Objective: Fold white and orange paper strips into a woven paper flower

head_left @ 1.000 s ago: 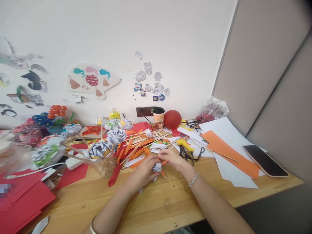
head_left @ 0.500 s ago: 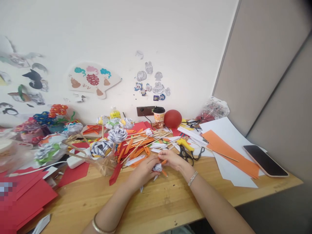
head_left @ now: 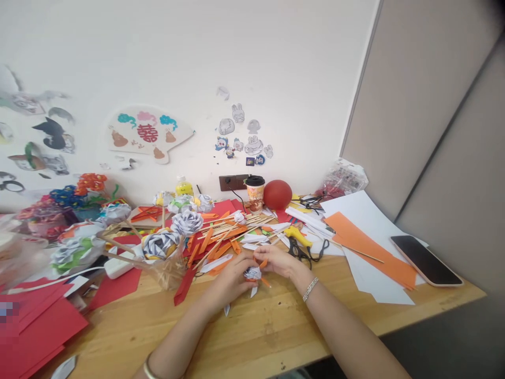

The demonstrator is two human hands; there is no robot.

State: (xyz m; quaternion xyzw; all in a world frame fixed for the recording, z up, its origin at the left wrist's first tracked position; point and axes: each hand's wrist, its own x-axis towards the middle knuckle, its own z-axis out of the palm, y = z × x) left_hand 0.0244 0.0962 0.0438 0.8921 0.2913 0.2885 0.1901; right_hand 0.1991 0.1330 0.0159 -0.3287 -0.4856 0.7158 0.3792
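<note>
Left hand (head_left: pixel 231 281), right hand (head_left: pixel 278 261) meeting, fingers (head_left: pixel 269 259) pinched together, forearms converging

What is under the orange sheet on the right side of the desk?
White paper sheets show under the orange sheet, jutting out around it; what it covers is hidden.

Small paper flower (head_left: pixel 252 272): white with grey-blue print. Table (head_left: pixel 256 337): light wood grain. Stacked paper sheets (head_left: pixel 43 326): red. Long paper strip (head_left: pixel 369 247): orange, lying on a white sheet (head_left: pixel 379 287). Phone (head_left: pixel 426 260): black screen, pink edge. Cup (head_left: pixel 254 195): black lid, orange-and-red patterned wall. Ball (head_left: pixel 278 194): red. Glue gun (head_left: pixel 298 235): yellow. Scissors (head_left: pixel 300 250): black. Bracelet (head_left: pixel 310 289): silver. Fan cut-out (head_left: pixel 150 134) on the wall: cream, 1 red character, teal and pink clouds.
</note>
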